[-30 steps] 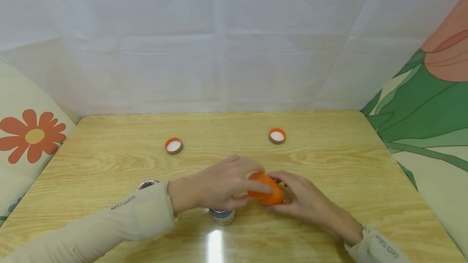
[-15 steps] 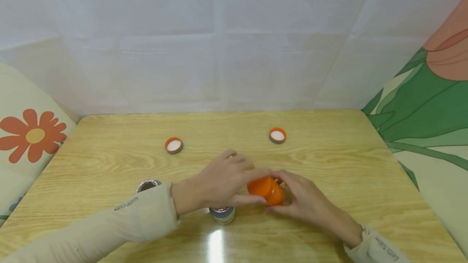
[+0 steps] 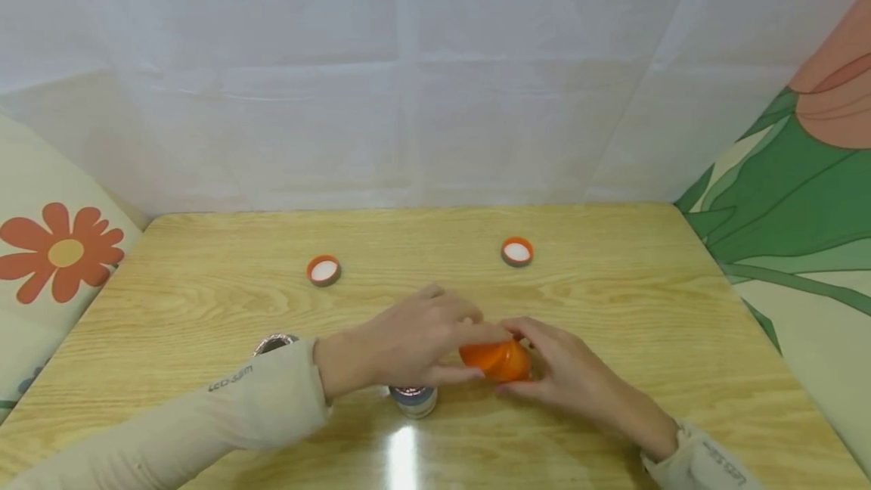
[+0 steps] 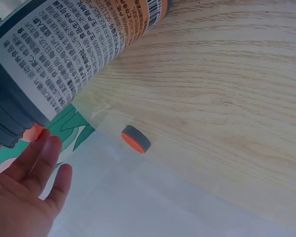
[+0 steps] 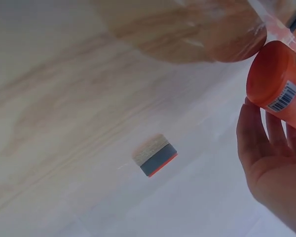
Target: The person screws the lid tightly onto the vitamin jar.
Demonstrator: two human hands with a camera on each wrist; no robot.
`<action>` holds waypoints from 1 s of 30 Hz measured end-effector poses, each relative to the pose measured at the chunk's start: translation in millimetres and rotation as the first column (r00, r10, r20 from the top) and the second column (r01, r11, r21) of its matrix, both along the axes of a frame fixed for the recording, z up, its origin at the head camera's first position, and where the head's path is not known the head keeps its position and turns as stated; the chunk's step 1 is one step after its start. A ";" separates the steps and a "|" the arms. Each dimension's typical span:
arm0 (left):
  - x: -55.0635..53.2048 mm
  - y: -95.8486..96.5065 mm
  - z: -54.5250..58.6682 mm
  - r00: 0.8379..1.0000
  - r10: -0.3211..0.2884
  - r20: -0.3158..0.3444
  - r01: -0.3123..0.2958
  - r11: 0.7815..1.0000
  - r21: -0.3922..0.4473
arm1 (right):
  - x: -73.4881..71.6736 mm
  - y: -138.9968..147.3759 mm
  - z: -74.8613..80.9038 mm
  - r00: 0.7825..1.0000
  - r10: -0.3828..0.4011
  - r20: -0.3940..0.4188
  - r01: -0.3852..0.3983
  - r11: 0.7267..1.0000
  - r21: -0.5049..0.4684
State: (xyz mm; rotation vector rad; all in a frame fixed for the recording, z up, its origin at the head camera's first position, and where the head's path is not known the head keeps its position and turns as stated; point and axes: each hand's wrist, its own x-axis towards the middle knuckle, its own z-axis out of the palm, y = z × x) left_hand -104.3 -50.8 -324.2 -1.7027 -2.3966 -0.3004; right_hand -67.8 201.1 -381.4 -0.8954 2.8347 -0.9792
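Observation:
In the head view my right hand (image 3: 574,373) grips an orange bottle (image 3: 515,361), tilted low over the table. The right wrist view shows its round base and barcode, with the fingers (image 5: 269,136) bent along its side. My left hand (image 3: 422,339) reaches in from the left, thumb below and fingers above the bottle's orange lid end (image 3: 479,358). These fingers partly hide the lid. Close under the left hand stands a grey-topped bottle (image 3: 413,401) with a foil rim. Its printed label (image 4: 64,49) fills the upper left of the left wrist view.
Another foil-rimmed bottle (image 3: 275,342) stands behind the left sleeve, mostly hidden. Two grey lids with orange insides, a left lid (image 3: 323,271) and a right lid (image 3: 517,251), lie upturned farther back. A white sheet (image 3: 408,97) hangs behind the wooden table (image 3: 204,263).
The left fingers opened away from the orange lid end half a second ago and now close around it again. The right hand keeps its hold on the orange bottle in the same place.

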 end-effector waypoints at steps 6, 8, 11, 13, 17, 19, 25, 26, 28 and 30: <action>0.5 1.8 -2.6 0.989 -0.107 -0.105 0.112 0.992 0.049 | -2.1 2.6 2.3 0.995 0.036 0.091 -0.032 0.998 -0.045; 1.1 2.2 -2.2 0.985 -0.125 -0.122 0.131 0.990 0.049 | -3.6 3.5 2.1 0.993 0.047 0.108 -0.041 0.998 -0.057; 1.8 3.2 -1.4 0.982 -0.144 -0.120 0.148 0.988 0.031 | -5.3 4.4 1.6 0.993 0.059 0.105 -0.052 0.996 -0.067; 2.1 3.8 -0.9 0.982 -0.153 -0.113 0.156 0.988 0.012 | -5.7 4.6 1.2 0.994 0.058 0.088 -0.052 0.997 -0.064; 2.5 3.3 0.8 0.982 -0.160 -0.097 0.158 0.987 -0.024 | -5.9 4.9 2.2 0.994 0.055 0.094 -0.050 0.997 -0.055; 2.6 2.7 1.6 0.982 -0.164 -0.097 0.161 0.986 -0.035 | -5.8 4.9 2.8 0.993 0.057 0.099 -0.051 0.997 -0.056; 2.7 3.0 0.5 0.985 -0.132 -0.110 0.134 0.991 0.005 | -5.0 3.9 2.0 0.996 0.043 0.084 -0.040 0.998 -0.040; 3.1 3.3 0.4 0.989 -0.104 -0.109 0.106 0.994 0.013 | -4.6 3.7 1.5 0.996 0.038 0.076 -0.035 0.999 -0.038; 3.8 4.0 0.4 0.994 -0.029 -0.103 0.031 0.999 0.021 | -3.8 3.3 0.7 0.998 0.033 0.056 -0.031 0.999 -0.037; 4.4 4.6 0.8 0.994 0.051 -0.096 -0.051 0.999 0.011 | -2.8 2.6 0.4 0.999 0.018 0.043 -0.016 0.999 -0.032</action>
